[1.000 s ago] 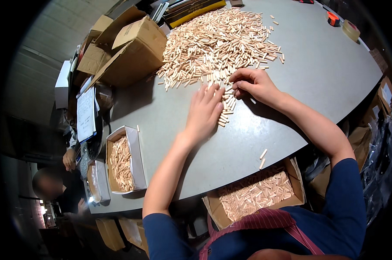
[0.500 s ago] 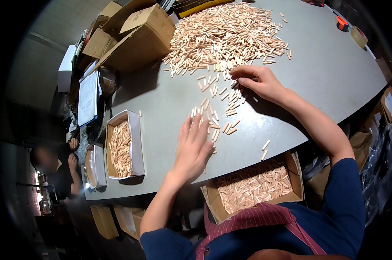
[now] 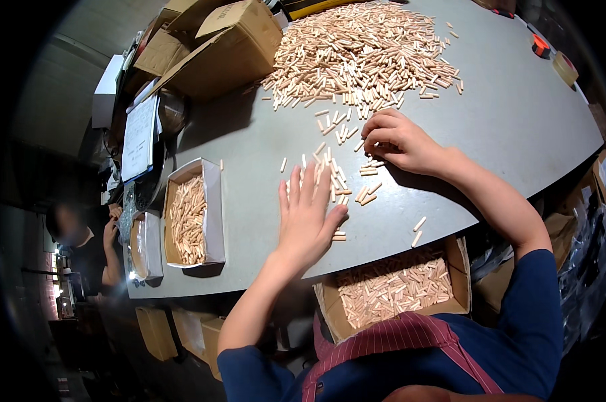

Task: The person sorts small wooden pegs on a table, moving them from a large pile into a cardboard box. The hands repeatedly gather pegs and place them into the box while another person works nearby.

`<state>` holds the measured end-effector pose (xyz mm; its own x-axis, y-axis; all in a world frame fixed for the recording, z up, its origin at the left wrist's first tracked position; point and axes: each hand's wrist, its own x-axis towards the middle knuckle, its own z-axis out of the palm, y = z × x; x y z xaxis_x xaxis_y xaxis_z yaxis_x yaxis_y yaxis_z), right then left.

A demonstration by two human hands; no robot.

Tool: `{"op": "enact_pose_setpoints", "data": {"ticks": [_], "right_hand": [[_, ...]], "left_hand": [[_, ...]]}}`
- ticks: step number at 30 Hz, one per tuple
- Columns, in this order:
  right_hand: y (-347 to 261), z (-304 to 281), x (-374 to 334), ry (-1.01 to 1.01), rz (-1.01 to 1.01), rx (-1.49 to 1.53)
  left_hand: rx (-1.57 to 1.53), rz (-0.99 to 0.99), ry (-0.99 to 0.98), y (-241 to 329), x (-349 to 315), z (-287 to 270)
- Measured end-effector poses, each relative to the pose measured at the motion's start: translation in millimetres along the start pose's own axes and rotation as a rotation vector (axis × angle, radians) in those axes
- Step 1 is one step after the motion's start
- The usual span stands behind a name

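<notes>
Small wooden dowels lie loose across the grey table (image 3: 249,201), with a big pile of dowels (image 3: 367,53) at its far side. My left hand (image 3: 308,218) is open, palm down with fingers spread, over a loose group of dowels (image 3: 341,175) and partly covering them. To the right, my right hand (image 3: 400,142) has its fingers curled down among a few dowels (image 3: 369,171) just in front of the pile. Its fingertips are bunched together, and whatever they hold is hidden. Two single dowels (image 3: 417,231) lie near the front edge.
An open carton of dowels (image 3: 464,268) sits below the table's front edge, against my apron. At left stand a white box of dowels (image 3: 212,214) and a smaller box (image 3: 154,248). Cardboard boxes (image 3: 239,57) and a clipboard (image 3: 139,144) are beyond. Tape (image 3: 564,69) lies far right; another person (image 3: 92,258) is at left.
My left hand has shifted slightly right, its fingers spreading wider over the dowels. My right hand has come a little nearer, its fingers curling in. The whole view has tilted slightly.
</notes>
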<state>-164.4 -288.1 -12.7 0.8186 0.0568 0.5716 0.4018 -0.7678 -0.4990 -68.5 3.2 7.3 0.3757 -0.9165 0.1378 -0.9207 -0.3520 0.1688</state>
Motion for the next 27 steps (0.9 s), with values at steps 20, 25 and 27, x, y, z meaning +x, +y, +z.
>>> {"op": "enact_pose_setpoints", "data": {"ticks": [20, 25, 27], "right_hand": [[-50.9, -0.1, -2.6, -0.113, 0.169, 0.482], [-34.2, -3.0, 4.9, -0.214, -0.143, 0.010], [-34.8, 7.0, -2.2, -0.397, -0.156, -0.142]], "left_hand": [[-0.310, 0.161, 0.609, 5.9, 21.9, -8.2], [-0.503, -0.488, 0.886, -87.5, -22.8, -48.8], [-0.377, -0.656, 0.833, -116.9, -49.9, -79.6]]}}
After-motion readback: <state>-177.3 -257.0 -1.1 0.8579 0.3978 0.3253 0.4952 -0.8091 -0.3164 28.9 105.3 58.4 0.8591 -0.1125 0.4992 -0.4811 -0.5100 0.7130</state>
